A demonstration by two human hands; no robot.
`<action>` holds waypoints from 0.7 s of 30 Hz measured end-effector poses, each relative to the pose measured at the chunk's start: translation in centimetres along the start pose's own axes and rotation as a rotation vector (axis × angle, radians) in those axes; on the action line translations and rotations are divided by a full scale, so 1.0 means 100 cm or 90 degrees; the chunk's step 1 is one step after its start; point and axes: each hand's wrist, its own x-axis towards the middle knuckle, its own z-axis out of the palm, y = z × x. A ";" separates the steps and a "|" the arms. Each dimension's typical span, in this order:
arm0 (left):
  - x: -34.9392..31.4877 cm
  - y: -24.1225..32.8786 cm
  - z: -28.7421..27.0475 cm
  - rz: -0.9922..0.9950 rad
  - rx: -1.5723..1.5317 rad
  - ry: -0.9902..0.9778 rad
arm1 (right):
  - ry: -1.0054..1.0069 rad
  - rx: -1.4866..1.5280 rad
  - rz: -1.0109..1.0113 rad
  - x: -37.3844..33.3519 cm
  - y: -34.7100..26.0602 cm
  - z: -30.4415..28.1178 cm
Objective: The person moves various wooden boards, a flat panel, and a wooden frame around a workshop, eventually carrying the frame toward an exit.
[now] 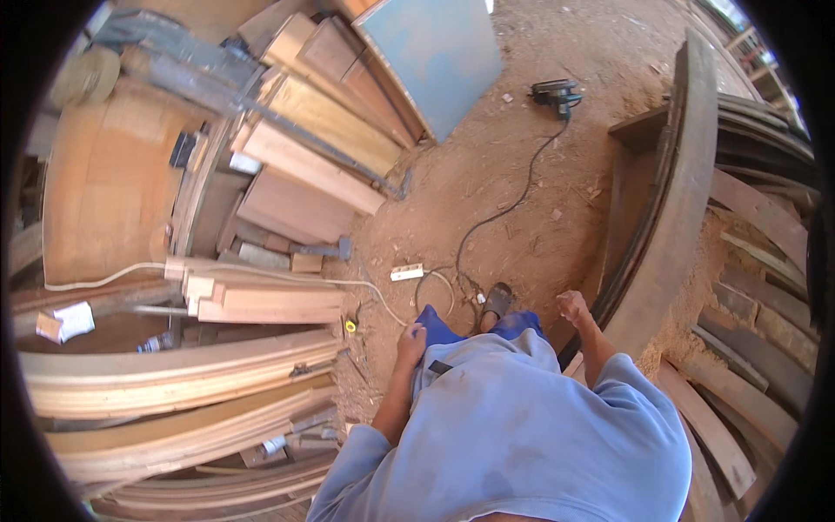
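My left hand (412, 337) hangs beside my blue trousers (439, 327) with its fingers curled in. A pale cable (380, 294) runs up to this hand in the view; whether the hand grips it or it passes behind is not clear. Away from my body on the right, my right hand (572, 306) is loosely closed, and nothing shows in it. This hand is nearest the long wooden beam (665, 235). On the ground ahead lies a dark power tool with teal parts (555, 96), its black cord (507, 211) trailing back toward my feet.
A white power strip (407, 272) lies on the dusty ground near my sandalled foot (497, 303). Stacked boards (270, 304) line the left side, with a yellow tape measure (350, 326) beside them. A blue panel (430, 56) leans ahead. More planks (757, 339) lie on the right.
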 end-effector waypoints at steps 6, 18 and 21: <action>0.081 -0.018 -0.002 -0.109 -0.070 -0.028 | 0.055 0.228 0.259 0.017 -0.010 0.003; 0.208 0.002 -0.027 -0.001 0.062 -0.306 | 0.098 0.395 0.247 0.085 0.025 -0.017; 0.277 0.058 -0.061 -0.045 0.058 -0.200 | 0.022 0.381 0.468 0.136 -0.014 -0.044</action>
